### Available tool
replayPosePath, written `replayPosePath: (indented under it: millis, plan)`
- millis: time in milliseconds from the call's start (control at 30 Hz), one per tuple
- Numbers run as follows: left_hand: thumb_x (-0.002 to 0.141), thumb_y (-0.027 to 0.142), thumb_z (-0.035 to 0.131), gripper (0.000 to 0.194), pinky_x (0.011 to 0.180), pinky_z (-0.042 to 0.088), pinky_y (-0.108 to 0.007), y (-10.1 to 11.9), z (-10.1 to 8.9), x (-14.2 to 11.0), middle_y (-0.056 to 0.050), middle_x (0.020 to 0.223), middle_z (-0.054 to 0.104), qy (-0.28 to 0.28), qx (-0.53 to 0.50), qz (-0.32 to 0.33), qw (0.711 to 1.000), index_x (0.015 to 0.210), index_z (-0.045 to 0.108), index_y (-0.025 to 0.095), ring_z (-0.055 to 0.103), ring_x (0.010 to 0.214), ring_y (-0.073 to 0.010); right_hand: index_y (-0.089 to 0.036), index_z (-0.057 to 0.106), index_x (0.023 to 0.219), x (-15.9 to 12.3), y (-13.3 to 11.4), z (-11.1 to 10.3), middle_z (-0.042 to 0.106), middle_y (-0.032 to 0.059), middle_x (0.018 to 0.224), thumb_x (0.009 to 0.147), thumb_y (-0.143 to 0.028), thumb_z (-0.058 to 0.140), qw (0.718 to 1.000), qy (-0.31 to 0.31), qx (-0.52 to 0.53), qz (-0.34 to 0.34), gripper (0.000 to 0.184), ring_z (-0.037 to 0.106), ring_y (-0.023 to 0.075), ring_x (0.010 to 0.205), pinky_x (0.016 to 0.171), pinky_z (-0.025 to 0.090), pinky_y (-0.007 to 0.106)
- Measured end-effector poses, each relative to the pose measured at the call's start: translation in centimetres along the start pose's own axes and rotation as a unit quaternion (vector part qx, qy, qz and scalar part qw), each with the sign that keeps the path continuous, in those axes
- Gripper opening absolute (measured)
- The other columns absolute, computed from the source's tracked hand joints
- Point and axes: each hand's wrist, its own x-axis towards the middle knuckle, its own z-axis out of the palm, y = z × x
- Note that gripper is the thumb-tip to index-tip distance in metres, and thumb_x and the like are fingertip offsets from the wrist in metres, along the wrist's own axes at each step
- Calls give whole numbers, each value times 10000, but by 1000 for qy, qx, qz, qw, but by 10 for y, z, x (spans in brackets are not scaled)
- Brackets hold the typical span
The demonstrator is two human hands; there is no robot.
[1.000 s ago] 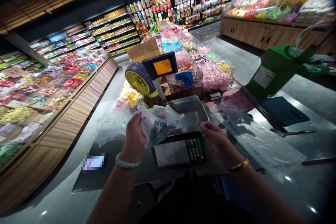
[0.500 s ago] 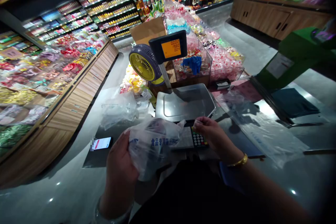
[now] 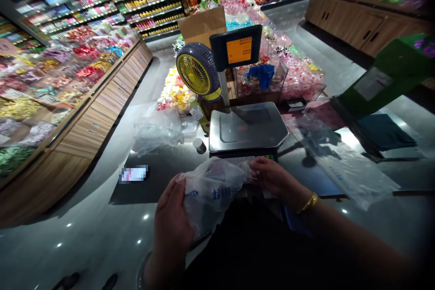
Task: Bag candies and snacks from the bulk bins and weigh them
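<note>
A clear plastic bag (image 3: 212, 190) with blue printed characters is stretched between my hands, in front of the scale. My left hand (image 3: 173, 213) grips the bag's left side, fingers closed on the film. At the other end, my right hand (image 3: 270, 174) pinches the bag's right edge; a gold bracelet circles that wrist. What the bag contains, if anything, I cannot make out. Just beyond stands a weighing scale (image 3: 248, 127) with a bare metal pan, its keypad mostly covered by the bag and my right hand. Its orange display (image 3: 239, 50) reads zeros.
A phone (image 3: 133, 173) lies on the counter at left, near a small white-topped cylinder (image 3: 199, 146). Crumpled plastic bags (image 3: 158, 131) are behind it. At right lies more clear film (image 3: 353, 174). A fan (image 3: 195, 70) stands behind the scale, beside bins of wrapped sweets (image 3: 302, 79).
My right hand has moved from over the keypad to the bag's right edge and now grips it. The display went from small readings to zeros. The view has shifted slightly.
</note>
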Motion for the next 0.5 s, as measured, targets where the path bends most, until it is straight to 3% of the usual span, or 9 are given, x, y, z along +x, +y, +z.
replayPosePath:
  millis: [200,367,500]
  plan:
    - [897,358,560,245,811,563,-343,6,8,2,-53,956,730,22,-119,-131,984,1063,685,228,677,907,-234,-188,552,705,3,12,9,605,-45,648,593,-184,865,1000,18,-10,-5,332,581,101,572,613,614,319]
    - [858,361,622,208,748,564,-330,20,-10,11,-54,945,732,-20,-218,-224,950,1002,706,236,677,871,-231,-185,549,674,9,23,15,594,-45,604,583,-205,873,998,46,-28,-34,337,561,97,542,565,598,286]
    - [796,340,688,168,747,568,-347,33,-17,18,-66,955,731,-22,-236,-324,916,915,716,225,673,901,-259,-188,536,655,13,31,19,582,-48,571,570,-245,882,993,76,-62,-59,361,550,95,531,526,567,252]
